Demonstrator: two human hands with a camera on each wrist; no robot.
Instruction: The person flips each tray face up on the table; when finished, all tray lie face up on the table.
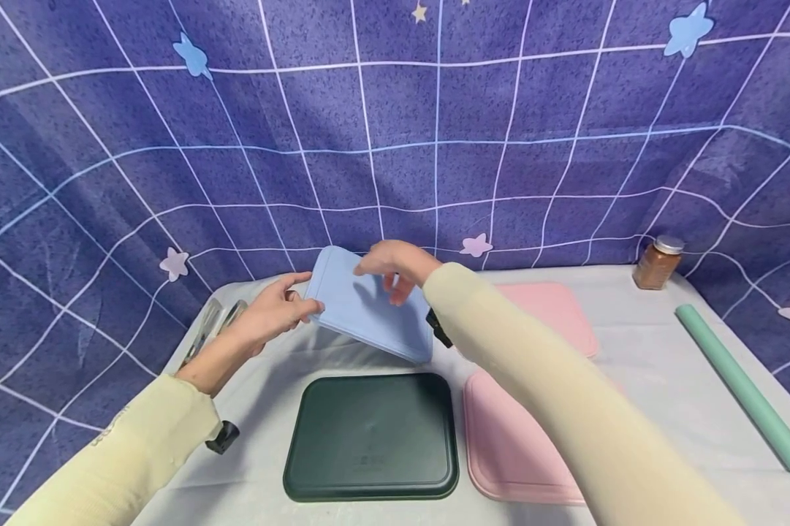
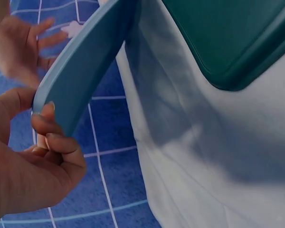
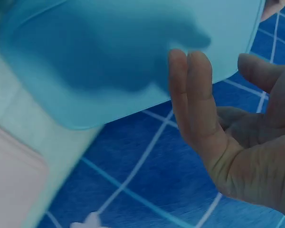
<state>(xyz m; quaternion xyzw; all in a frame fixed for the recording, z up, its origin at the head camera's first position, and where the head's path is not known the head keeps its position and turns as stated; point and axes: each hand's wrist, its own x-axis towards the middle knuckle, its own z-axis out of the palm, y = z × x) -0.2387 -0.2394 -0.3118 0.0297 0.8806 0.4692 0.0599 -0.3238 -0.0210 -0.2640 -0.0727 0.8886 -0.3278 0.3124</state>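
Observation:
Pinched between thumb and fingers of my left hand [image 1: 272,310] is the left edge of a light-blue rectangular board [image 1: 395,321] with rounded corners. The board is tilted, its left side raised off the table, as the left wrist view shows from its edge. My right hand [image 1: 400,269] hovers over the board's far side, casting a shadow on it; in the right wrist view its fingers [image 3: 199,90] are extended with nothing between them. A dark green rectangular board [image 1: 371,438] with a raised rim lies flat in front of the blue one.
Two pink boards, one at the back [image 1: 552,310] and one nearer [image 1: 516,453], lie right of centre, partly behind my right sleeve. A silver-lidded jar of brown contents [image 1: 658,264] and a green rolled strip [image 1: 743,387] are far right. Shiny, clear objects [image 1: 209,321] stand behind my left forearm.

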